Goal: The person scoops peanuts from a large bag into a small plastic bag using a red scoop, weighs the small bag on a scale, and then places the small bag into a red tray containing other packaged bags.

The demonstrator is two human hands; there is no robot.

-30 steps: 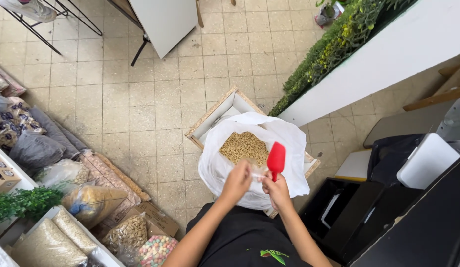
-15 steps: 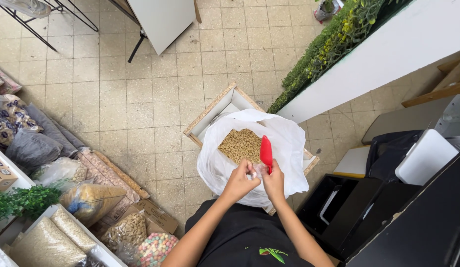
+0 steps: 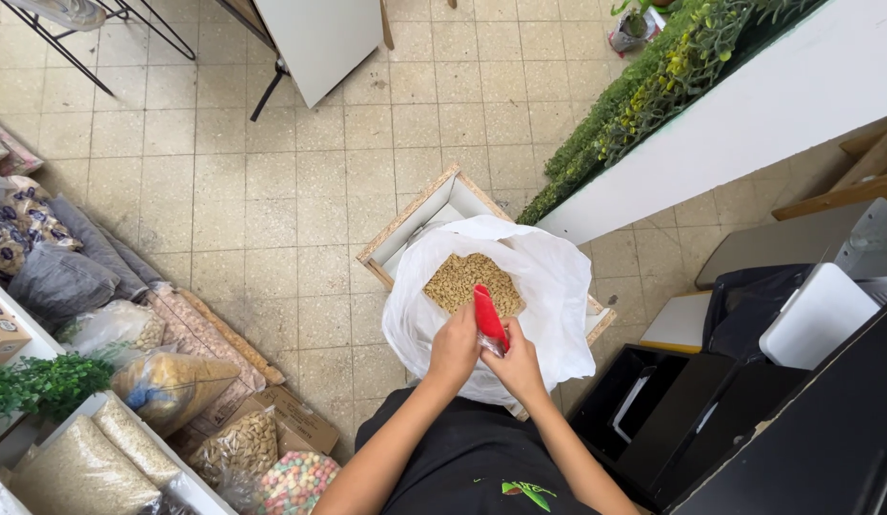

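Note:
A large white plastic bag [image 3: 548,286] stands open in a wooden box [image 3: 419,217] on the tiled floor, holding pale brown grain [image 3: 470,279]. My right hand [image 3: 518,367] grips a red scoop [image 3: 488,318] whose blade points into the grain. My left hand [image 3: 455,348] is pressed against the scoop and a small clear bag [image 3: 489,346] held between both hands at the near rim of the big bag. The small bag is mostly hidden by my fingers.
Sacks and clear bags of grains and coloured sweets [image 3: 295,480] line shelves at the left. A white wall topped with green plants [image 3: 653,86] runs at the right. Black bins [image 3: 653,420] and a white device [image 3: 817,315] stand at the right. A white board on legs [image 3: 315,38] stands at the top.
The red scoop has moved from the bag's right rim to the middle, over the grain. Both hands have drawn closer together around it.

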